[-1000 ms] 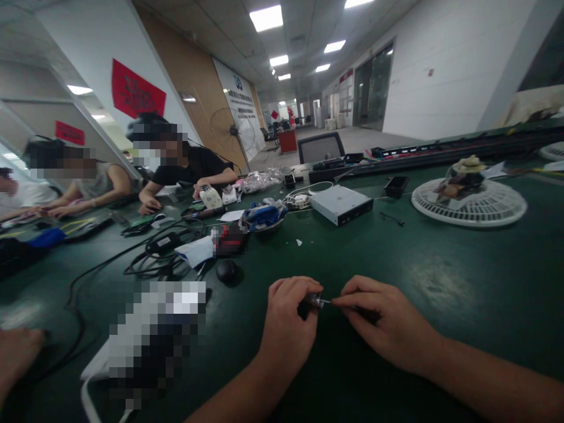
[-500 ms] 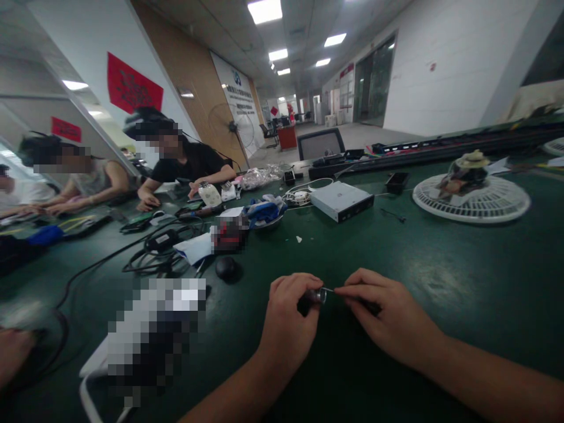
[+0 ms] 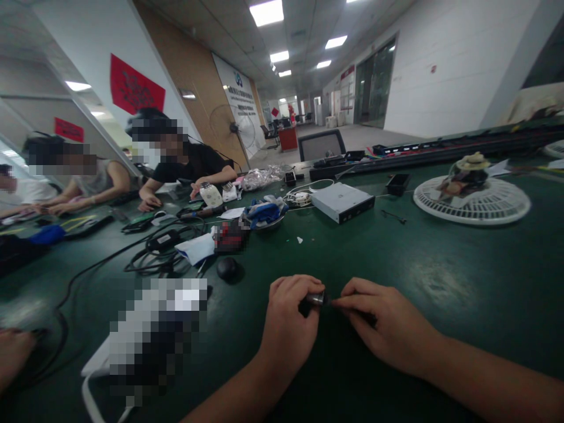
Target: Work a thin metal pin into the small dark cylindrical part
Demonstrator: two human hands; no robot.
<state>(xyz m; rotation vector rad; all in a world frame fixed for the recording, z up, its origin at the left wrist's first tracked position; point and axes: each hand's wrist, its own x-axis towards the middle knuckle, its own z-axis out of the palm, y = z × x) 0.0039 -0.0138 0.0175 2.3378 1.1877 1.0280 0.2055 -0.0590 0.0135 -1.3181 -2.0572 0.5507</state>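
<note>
My left hand [image 3: 288, 320] is closed around a small shiny metal cylinder [image 3: 315, 298], held just above the green table with its end facing right. Close by on the right, my right hand [image 3: 383, 323] is closed, thumb and forefinger pinched on a thin tool [image 3: 328, 301] whose dark tip is by the cylinder's open-looking end. Most of the tool is hidden in the fingers, and I cannot tell whether it touches the cylinder.
Ahead lie a silver disc drive [image 3: 341, 201], a black mouse [image 3: 227, 268] and a white fan grille [image 3: 471, 200] carrying a motor. Black cables [image 3: 152, 252] and a blurred-out white object [image 3: 150, 329] are at left. Co-workers sit across the table [image 3: 335, 252].
My right fingertips have dipped slightly toward the cylinder's end. The tool's bright thin shaft, visible before, is now barely seen. The cylinder has turned a little in my left hand.
</note>
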